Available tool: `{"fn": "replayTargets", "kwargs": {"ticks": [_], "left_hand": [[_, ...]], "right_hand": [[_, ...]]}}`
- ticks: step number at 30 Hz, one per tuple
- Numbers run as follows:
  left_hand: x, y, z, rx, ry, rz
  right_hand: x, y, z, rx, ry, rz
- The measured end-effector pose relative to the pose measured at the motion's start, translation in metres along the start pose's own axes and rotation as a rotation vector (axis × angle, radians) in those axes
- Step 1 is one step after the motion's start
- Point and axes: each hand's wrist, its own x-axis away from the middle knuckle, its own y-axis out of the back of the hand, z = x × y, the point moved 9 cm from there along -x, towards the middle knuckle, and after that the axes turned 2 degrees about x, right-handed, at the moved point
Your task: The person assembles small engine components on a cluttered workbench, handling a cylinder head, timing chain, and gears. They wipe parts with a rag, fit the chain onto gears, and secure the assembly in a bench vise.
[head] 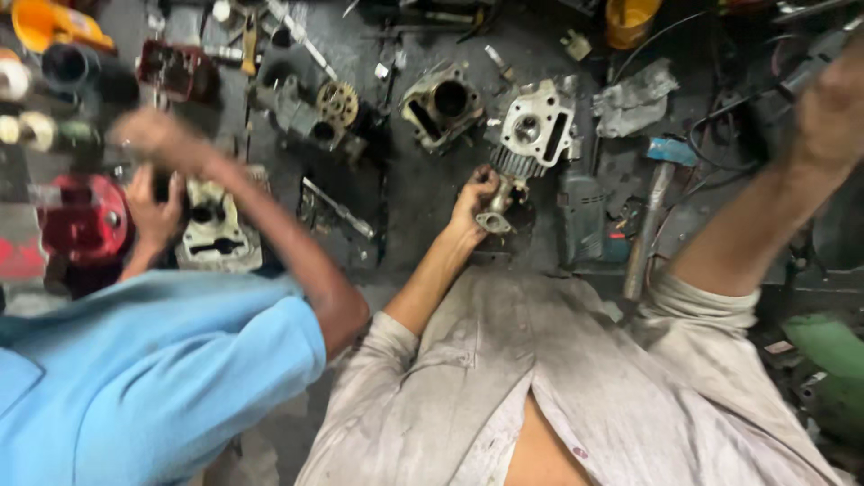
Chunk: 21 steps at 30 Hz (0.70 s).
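Left hand (475, 203) grips the metal pipe (496, 209) of a finned cylinder head (537, 129); right hand (832, 112), far right, is blurred, its fingers impossible to tell.

Left hand (474, 205) grips a finned cylinder head (531, 135); right hand (832, 112) is raised, blurred.

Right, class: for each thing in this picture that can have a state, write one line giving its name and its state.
left hand: closed around the flanged pipe.
flanged pipe: gripped, joined to the cylinder head.
cylinder head: lying on the floor, ports facing up.
right hand: raised near a cable, blurred; grip unclear.
hammer: lying flat, untouched.
engine casing: under the co-worker's hands.
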Motion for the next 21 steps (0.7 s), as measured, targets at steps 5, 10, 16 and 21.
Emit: {"fn": "replayTargets", "kwargs": {"ticks": [5,10,16,21], "left_hand": [[-0.004,0.005,0.011,-0.050,-0.041,0.011],[-0.001,0.005,0.022,-0.067,-0.067,-0.032],[0.000,-0.008,0.047,-0.235,-0.170,-0.099],[0.017,-0.016,0.064,-0.274,-0.396,-0.118]], "right_hand": [[0.040,-0.013,-0.031,-0.197,-0.096,0.262],[0.076,-0.001,-0.044,-0.313,-0.341,0.328],[0.120,0.007,-0.109,-1.043,-0.781,0.220],[0.103,0.013,-0.137,-0.394,-0.344,0.294]]}}
